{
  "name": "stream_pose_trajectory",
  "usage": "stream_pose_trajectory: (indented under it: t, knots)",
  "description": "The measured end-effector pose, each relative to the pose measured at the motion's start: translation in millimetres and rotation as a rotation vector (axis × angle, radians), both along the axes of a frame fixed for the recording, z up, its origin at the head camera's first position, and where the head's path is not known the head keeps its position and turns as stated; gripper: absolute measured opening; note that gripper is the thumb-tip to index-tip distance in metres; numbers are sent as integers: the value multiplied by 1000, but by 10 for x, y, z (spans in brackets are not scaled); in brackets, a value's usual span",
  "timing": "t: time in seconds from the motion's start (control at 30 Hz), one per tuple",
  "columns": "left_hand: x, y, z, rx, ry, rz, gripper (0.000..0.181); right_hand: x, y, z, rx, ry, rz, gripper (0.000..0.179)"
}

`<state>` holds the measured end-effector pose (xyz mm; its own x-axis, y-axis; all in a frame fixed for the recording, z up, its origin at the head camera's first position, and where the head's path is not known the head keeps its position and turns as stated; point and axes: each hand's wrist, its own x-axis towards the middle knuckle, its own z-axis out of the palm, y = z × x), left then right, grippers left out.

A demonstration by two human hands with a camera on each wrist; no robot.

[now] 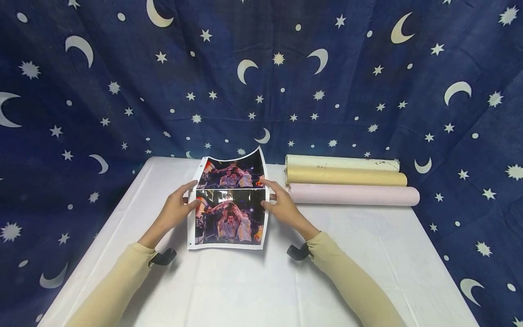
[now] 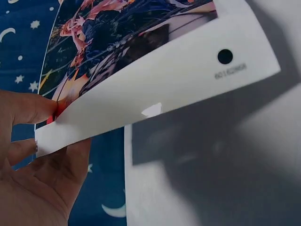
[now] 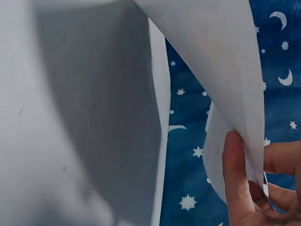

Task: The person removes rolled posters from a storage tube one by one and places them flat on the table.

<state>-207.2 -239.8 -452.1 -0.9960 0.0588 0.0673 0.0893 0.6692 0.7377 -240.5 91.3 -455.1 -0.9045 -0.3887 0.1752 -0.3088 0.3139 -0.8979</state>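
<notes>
A glossy photo print sheet (image 1: pixel 229 218) hangs above the white table, its two stacked pictures of a crowd facing me. My left hand (image 1: pixel 176 210) pinches its left edge and my right hand (image 1: pixel 284 208) the right edge, both about mid-height. The upper part bends back and its top right corner curls up. In the left wrist view, a white margin with a black dot and small print runs along the sheet (image 2: pixel 113 110), gripped by the left hand (image 2: pixel 40 183). The right wrist view shows the plain white back of the sheet (image 3: pixel 221 61) and the right hand (image 3: pixel 240 188) gripping its edge.
Three rolls lie side by side at the back right of the table (image 1: pixel 245 290): a pale patterned roll (image 1: pixel 339 162), a gold roll (image 1: pixel 347 175) and a pink roll (image 1: pixel 353 194). Behind hangs a dark blue cloth (image 1: pixel 229 45) with moons and stars.
</notes>
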Motion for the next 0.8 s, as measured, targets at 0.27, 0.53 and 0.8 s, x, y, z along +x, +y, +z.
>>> stream_pose_trajectory:
  t: [0.27, 0.53, 0.8]
  knots:
    - [-63, -227, 17, -96, 36, -26, 73, -60, -218, -98, -34, -28, 25, 75]
    - [-130, -439, 38, -124, -1, -55, 79, -115, -428, -174, -31, -89, 49, 78]
    - [-247, -653, 45, -138, -49, -47, 80, -170, -689, -203, -31, -106, 43, 80]
